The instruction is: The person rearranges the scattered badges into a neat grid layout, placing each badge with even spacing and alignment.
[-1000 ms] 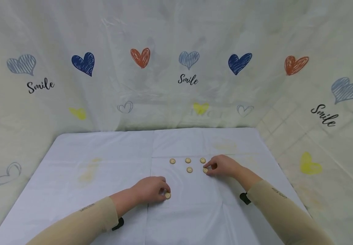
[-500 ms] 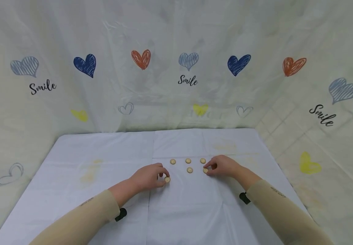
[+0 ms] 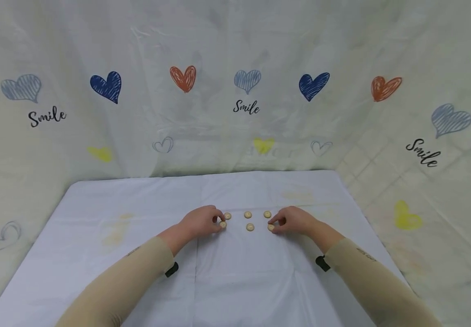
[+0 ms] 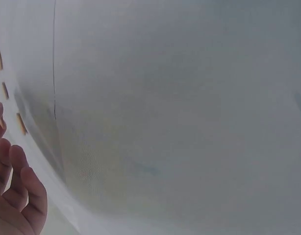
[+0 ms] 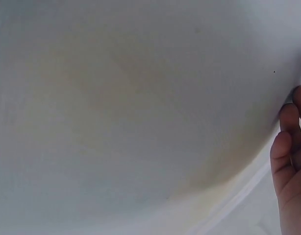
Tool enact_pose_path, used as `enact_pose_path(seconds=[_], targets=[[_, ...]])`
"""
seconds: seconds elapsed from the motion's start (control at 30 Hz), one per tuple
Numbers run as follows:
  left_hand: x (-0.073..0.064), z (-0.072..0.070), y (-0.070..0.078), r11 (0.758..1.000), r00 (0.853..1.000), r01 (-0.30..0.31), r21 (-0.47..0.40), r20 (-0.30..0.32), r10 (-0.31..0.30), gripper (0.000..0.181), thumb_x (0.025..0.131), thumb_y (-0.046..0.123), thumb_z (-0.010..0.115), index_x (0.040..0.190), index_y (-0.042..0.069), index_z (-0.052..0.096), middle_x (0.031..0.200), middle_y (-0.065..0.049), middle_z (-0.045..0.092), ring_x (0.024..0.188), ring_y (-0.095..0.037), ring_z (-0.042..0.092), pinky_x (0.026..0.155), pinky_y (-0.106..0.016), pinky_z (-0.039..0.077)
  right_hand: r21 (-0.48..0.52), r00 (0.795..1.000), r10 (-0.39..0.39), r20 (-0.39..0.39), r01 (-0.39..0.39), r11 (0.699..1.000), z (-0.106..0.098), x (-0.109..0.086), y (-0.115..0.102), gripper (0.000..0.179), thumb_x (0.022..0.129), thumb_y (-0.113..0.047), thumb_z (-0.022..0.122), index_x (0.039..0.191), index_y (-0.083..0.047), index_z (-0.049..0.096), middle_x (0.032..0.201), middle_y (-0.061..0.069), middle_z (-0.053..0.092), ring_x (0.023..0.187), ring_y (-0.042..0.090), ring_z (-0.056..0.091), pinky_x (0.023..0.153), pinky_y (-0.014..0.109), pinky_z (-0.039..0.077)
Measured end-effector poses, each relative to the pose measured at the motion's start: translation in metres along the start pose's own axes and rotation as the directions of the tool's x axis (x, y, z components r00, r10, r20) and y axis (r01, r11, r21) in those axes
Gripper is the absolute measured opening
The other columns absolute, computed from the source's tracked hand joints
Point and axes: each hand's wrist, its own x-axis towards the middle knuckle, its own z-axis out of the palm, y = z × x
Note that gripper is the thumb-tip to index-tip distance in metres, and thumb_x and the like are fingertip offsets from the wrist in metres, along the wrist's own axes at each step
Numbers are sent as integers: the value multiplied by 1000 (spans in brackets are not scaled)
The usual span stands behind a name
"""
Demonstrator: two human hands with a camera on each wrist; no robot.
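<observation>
In the head view, my left hand (image 3: 200, 220) pinches a round beige disc (image 3: 223, 225) with small dark marks on its face, at the left of the front row. My right hand (image 3: 294, 219) has thumb and finger at the edges of a matching disc (image 3: 271, 227) at that row's right end. Between them lies the front row's middle disc (image 3: 250, 227). Behind stand three more: a left disc (image 3: 228, 215), a middle disc (image 3: 247, 215) and a right disc (image 3: 267, 214). The left wrist view catches curled fingers (image 4: 35, 196) near a thin-edged disc (image 4: 21, 123).
A white cloth with creases and faint yellow stains covers the table (image 3: 137, 200). Beyond its far edge hangs a pale curtain (image 3: 211, 127) printed with hearts and the word Smile. Beige sleeves (image 3: 133, 268) cover both forearms, with a black strap piece (image 3: 322, 263) under the right wrist.
My left hand has moved away from me across the cloth with its disc, up to the front row's left end. My right hand has stayed at its disc. The head view has shifted slightly.
</observation>
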Motion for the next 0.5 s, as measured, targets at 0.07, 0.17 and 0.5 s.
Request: enact_pose_path(seconds=[0.07, 0.17, 0.5], targets=[[5, 3, -2, 1000, 1000, 1, 12, 5, -1, 19, 89, 29, 72, 107, 25, 75, 83, 6, 56, 76, -12, 51, 71, -32, 43, -2, 1000, -13, -3, 13, 1000, 1, 0, -1, 25, 85, -34, 78, 108, -24, 79, 75, -11, 58, 70, 8, 51, 67, 29, 44], [10, 7, -2, 1000, 1000, -6, 30, 26, 5, 18, 89, 30, 72, 106, 25, 75, 81, 7, 56, 76, -12, 51, 71, -32, 43, -5, 1000, -8, -7, 8, 1000, 2, 0, -2, 25, 85, -34, 78, 108, -24, 79, 76, -11, 58, 70, 8, 51, 67, 29, 43], [13, 10, 2, 1000, 997, 7, 2, 71, -7, 19, 88, 31, 75, 106, 26, 76, 82, 9, 58, 76, -11, 53, 71, -32, 44, -8, 1000, 28, -4, -28, 1000, 0, -1, -6, 25, 85, -33, 78, 109, -25, 78, 77, -11, 58, 72, 9, 51, 69, 30, 43]])
